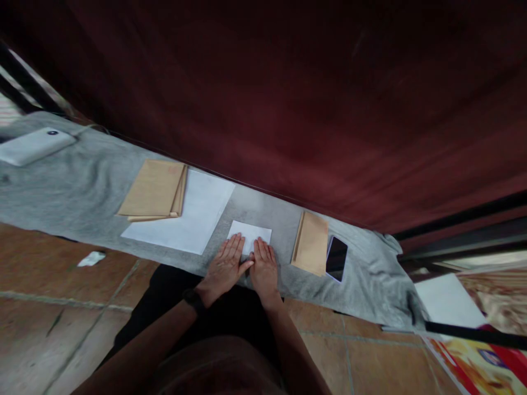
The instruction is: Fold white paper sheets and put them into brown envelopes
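Both palms press down on a small white sheet of paper point(249, 229), which looks folded, on the grey cloth. My left hand point(224, 269) lies flat over its left part, fingers stretched out and thumb pointing toward the other hand. Over the right part rests my right hand point(264, 269), also flat, its fingertips on the paper. The hands nearly meet at the thumbs and hide the paper's near edge. To the left, larger white paper point(206, 203) is partly covered by several brown envelopes point(154, 186). More brown envelopes point(312, 241) sit to the right.
A dark phone point(336, 258) lies beside the right envelopes. At the far left is a white device point(37, 145) with a cable. The grey cloth point(99, 175) covers a narrow surface against a dark red panel point(288, 109). A crumpled white scrap point(91, 258) is on the tiled floor.
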`<act>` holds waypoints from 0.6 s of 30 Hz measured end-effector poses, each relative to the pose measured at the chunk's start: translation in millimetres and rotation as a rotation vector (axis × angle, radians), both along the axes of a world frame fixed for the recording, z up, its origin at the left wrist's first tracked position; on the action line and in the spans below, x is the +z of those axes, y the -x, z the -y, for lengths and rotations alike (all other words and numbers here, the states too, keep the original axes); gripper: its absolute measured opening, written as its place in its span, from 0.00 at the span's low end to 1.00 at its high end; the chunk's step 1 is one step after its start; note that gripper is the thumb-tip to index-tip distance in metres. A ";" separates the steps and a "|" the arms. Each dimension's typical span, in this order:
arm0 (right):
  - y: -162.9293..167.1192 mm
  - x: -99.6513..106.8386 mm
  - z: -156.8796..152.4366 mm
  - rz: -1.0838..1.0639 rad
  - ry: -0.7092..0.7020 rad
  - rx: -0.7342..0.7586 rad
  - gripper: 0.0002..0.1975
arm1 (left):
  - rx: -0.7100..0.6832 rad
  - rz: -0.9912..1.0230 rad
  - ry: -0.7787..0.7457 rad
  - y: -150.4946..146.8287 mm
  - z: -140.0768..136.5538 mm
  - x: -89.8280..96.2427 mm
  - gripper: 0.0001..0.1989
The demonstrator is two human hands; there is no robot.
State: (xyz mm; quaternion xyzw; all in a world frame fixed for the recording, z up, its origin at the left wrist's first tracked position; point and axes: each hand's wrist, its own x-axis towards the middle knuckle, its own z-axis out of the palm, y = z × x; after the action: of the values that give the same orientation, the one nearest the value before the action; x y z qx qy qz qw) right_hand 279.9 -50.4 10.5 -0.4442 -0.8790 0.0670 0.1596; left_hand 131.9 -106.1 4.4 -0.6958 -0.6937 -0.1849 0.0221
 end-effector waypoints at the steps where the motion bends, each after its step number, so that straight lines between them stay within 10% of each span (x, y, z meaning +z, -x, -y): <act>1: 0.3 0.5 0.5 -0.004 -0.002 0.000 0.25 | 0.015 -0.005 -0.002 2.3 1.9 -0.2 0.38; 18: -12.7 4.1 20.6 0.012 -0.010 0.094 0.26 | -0.080 -0.053 0.032 21.1 11.2 11.3 0.27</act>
State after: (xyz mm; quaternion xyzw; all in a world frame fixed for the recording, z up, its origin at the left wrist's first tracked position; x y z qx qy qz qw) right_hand 292.6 -71.0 14.6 -0.4021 -0.9002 0.0672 0.1533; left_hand 110.7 -117.4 15.7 -0.7278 -0.6674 -0.1561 0.0222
